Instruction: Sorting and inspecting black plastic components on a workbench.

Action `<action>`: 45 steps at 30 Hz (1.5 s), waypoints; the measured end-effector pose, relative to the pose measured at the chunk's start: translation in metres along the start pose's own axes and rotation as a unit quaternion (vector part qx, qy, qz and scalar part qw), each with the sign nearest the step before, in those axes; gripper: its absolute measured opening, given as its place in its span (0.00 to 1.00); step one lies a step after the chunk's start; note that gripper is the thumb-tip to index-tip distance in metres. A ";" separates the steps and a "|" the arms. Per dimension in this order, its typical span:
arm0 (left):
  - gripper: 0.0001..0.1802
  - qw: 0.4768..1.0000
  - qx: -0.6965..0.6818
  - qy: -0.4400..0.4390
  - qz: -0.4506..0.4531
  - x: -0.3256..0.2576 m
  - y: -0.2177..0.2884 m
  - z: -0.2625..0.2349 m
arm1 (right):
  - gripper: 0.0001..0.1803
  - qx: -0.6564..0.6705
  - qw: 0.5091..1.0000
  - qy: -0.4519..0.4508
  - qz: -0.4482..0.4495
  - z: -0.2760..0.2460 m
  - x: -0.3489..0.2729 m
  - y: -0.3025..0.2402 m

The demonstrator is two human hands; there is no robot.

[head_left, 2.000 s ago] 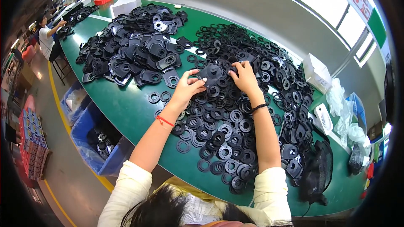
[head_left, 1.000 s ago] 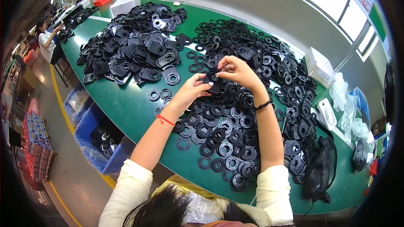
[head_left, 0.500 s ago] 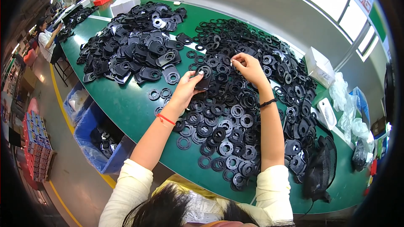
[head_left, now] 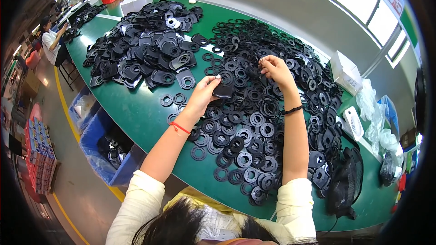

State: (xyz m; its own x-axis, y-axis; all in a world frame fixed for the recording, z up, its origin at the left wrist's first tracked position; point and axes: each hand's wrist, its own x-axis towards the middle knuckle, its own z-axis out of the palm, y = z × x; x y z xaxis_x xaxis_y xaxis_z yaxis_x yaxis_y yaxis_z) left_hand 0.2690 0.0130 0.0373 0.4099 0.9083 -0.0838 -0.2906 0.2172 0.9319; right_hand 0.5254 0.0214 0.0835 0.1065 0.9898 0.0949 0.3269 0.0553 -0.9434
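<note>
My left hand (head_left: 203, 95) grips a flat black plastic plate (head_left: 224, 90) by its left edge, thumb on top. The plate has a round ring-shaped part at its upper end and a straight lower end. To the right of it, my right hand (head_left: 279, 73) is raised over the pile of black rings (head_left: 256, 119) with thumb and forefinger pinched together. Whatever is between those fingertips is too small and dark against the pile to make out. Loose rings lie below both hands, many overlapping.
A heap of black plates (head_left: 150, 45) covers the left part of the green table (head_left: 150, 113). White boxes (head_left: 345, 72), plastic bags (head_left: 374, 113) and a black mesh bag (head_left: 345, 186) lie at right. Blue bins (head_left: 111, 154) stand beside the table; a seated person (head_left: 51, 41) works far left.
My right hand has moved to the right, away from the plate, still pinched. My left hand keeps its grip, and the plate has tilted and shifted slightly right.
</note>
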 end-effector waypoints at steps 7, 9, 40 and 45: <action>0.15 1.000 -0.016 -0.010 0.001 0.002 -0.003 0.000 | 0.15 0.200 0.976 -0.082 0.007 0.012 -0.008 -0.011; 0.16 0.999 -0.035 -0.018 0.004 0.002 -0.003 -0.001 | 0.22 0.202 0.970 -0.138 0.008 0.019 -0.014 -0.021; 0.11 0.886 0.368 0.078 0.271 0.005 -0.015 0.000 | 0.10 -0.071 0.981 -0.156 -0.090 0.074 -0.014 -0.010; 0.10 0.873 0.397 0.068 0.274 0.006 -0.015 0.001 | 0.10 -0.151 0.966 -0.143 -0.156 0.071 -0.012 -0.006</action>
State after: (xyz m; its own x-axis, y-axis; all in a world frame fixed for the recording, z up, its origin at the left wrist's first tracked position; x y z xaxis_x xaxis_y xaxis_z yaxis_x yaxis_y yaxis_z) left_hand 0.2767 0.0144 0.0230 0.2749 0.8442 0.4601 0.3036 -0.5303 0.7916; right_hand 0.4553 0.0181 0.0658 -0.2913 0.9294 0.2267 0.5639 0.3582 -0.7441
